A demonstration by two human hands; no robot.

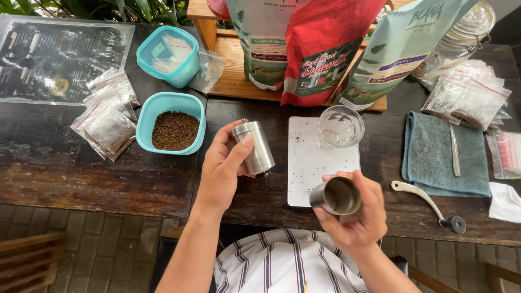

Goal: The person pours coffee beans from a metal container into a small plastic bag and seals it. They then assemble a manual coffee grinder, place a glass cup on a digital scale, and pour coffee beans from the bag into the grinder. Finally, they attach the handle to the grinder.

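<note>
The left hand (222, 168) wraps the steel grinder body (254, 147), tilted, its lower end partly hidden by fingers. At four o'clock, the right hand (355, 214) pinches the metal cup (336, 195), contents indistinct. Beyond sits the white scale (315, 163) bearing a glass (340, 126); the crank handle (429, 203) lies at three o'clock.

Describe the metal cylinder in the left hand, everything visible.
The metal cylinder is a brushed steel-looking tube, smooth-sided, with a rounded top edge and a dark part showing at its lower end. It is held clear of the dark wooden table, tilted with the top leaning toward the left. The left hand grips it, thumb across the front and fingers behind. Nothing else touches it; its inside is not visible.
</note>
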